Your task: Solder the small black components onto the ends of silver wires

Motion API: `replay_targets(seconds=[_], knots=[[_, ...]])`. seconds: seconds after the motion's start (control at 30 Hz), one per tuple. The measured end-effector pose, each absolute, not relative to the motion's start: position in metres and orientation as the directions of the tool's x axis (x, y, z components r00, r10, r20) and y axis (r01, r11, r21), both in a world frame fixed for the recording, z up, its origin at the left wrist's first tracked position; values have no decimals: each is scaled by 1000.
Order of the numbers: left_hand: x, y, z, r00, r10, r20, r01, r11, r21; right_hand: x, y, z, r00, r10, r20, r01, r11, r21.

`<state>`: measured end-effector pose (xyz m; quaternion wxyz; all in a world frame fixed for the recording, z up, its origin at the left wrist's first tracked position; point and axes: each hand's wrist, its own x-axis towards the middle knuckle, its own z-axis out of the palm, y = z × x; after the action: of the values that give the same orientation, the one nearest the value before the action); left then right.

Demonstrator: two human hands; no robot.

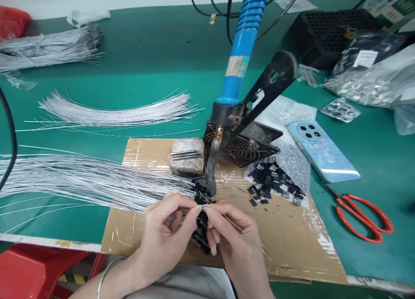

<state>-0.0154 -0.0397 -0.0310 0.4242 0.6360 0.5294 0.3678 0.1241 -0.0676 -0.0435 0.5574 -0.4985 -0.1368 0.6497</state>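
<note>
The left hand (168, 229) had thumb and forefinger closed in a pinch; what lay between them was too small to tell. Just beside it, the right hand (238, 236) pinched a thin wire (248, 236), whose length slanted out past its fingers, down and to the right. Beneath and between both hands lay black pieces (202, 232), joined to a wire bundle (97, 178) stretching leftward past the left hand. Beyond the hands a blue-handled tool (233, 82) pointed down. Loose black chips (274, 180) lay beyond and right of the right hand; farther right, red-handled scissors (363, 217) rested on the counter (145, 76).
</note>
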Motion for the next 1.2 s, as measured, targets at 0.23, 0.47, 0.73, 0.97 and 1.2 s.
replay_targets(seconds=[0.23, 0.47, 0.73, 0.97, 1.2], knots=[[-14, -41, -30, 167, 985, 32, 385, -95, 918, 124, -69, -43, 136, 861, -489, -586, -328, -741], [-15, -41, -30, 184, 982, 47, 410, -120, 904, 127, -71, -52, 119, 886, -447, -571, -307, -761], [-15, -41, -30, 193, 979, 66, 416, -142, 898, 127, -72, -50, 134, 876, -462, -573, -312, -758], [-17, -42, -32, 211, 976, 49, 432, -139, 891, 130, -73, -58, 95, 907, -411, -574, -288, -767], [-19, -41, -26, 278, 957, 78, 458, -203, 865, 148, -67, -54, -45, 903, -428, -502, -391, -772]])
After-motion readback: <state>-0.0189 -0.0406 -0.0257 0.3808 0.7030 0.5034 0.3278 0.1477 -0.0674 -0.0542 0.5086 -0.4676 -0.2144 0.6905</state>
